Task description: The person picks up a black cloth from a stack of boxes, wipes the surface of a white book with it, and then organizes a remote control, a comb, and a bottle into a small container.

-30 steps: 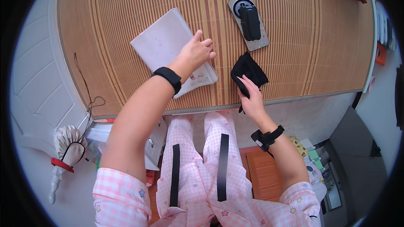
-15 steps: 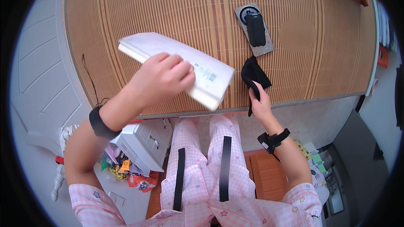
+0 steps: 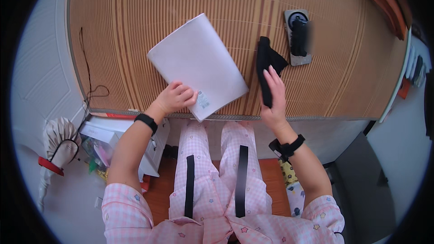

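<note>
Two hands in view, yours. Writing first: white book point(image 3: 199, 58) carries one small bluish printed patch point(image 3: 202, 101) by its near corner, too fine to read. Cover smooth, slightly glossy, rectangular, set askew left of centre at the near edge of the ribbed bamboo-look mat point(image 3: 149, 13). Your left hand point(image 3: 177, 97) has its fingers bent closed on the book's near-left edge, thumb hidden. Your right hand point(image 3: 275, 92) touches the matte black cloth point(image 3: 263, 65), right of the book; fingers fairly straight and together, can't tell if you're gripping. Cloth is a long narrow strip with a pointed flap on its right. Just beyond, to the right, grey phone point(image 3: 304, 61) with a black device on it, partly blurred. Versus half a second ago: you had the book tipped up; now its broad cover faces up, and the cloth looks longer, straighter.
</note>
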`<action>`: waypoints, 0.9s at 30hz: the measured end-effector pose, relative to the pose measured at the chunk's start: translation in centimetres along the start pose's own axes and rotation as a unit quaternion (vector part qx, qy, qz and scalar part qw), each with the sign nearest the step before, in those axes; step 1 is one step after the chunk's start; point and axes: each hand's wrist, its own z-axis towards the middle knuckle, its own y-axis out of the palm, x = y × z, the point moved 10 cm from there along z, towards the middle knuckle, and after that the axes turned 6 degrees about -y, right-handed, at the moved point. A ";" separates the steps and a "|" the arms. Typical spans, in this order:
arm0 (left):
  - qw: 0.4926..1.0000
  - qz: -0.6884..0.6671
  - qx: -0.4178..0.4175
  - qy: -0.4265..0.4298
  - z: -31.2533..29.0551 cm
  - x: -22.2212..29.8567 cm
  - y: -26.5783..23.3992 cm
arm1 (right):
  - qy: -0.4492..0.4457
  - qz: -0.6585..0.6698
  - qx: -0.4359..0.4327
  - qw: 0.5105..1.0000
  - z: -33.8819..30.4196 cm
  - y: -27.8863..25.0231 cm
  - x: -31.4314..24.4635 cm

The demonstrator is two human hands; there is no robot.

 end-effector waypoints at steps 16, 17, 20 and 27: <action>0.510 -0.470 0.236 -0.681 -10.3 -4.8 4.7 | -0.066 -0.183 -0.161 0.968 2.3 12.8 -1.1; 0.384 -0.560 0.296 -0.672 -9.9 -4.1 6.4 | -0.069 -0.188 -0.165 0.966 2.3 12.9 -1.0; 0.334 -0.565 0.307 -0.690 -9.6 -4.5 8.4 | -0.066 -0.197 -0.168 0.964 2.2 13.2 -1.0; 0.451 -0.467 0.180 -0.739 -10.1 -5.8 8.3 | -0.058 -0.230 -0.162 0.958 2.1 13.6 -0.7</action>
